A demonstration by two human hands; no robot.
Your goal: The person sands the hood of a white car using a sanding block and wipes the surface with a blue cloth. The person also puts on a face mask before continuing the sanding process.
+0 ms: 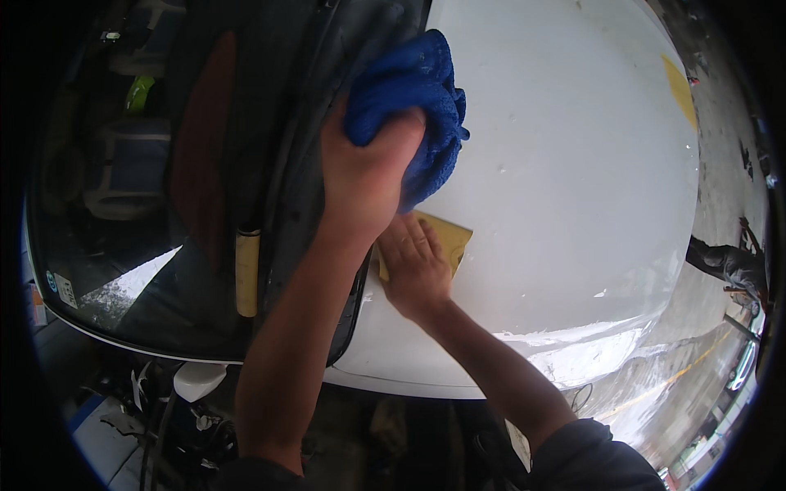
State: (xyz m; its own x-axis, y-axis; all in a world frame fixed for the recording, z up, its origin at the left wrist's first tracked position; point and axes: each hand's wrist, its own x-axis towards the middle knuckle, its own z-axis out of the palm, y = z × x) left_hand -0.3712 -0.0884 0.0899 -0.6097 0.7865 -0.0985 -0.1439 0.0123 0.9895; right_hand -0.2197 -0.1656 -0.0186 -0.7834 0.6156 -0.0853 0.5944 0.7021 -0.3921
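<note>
My left hand (pixel 364 176) is closed around a bunched blue cloth (pixel 417 90), held over the border between a car's dark windshield and its white hood (pixel 557 180). Below and partly behind it, my right hand (pixel 416 262) lies flat with fingers stretched out on a yellow sheet (pixel 458 245) that looks like sandpaper. The sheet rests on the hood near the windshield's corner. My left wrist and the cloth hide part of the hood around the right fingertips. Small bright specks dot the hood.
A pale yellow tube (pixel 247 274) with a dark end lies on the windshield (pixel 205 303). The white side mirror (pixel 199 380) juts out at lower left. A yellow patch (pixel 679 90) shows at the hood's far right edge, beside the concrete floor (pixel 729 139). Dark clutter fills the lower left.
</note>
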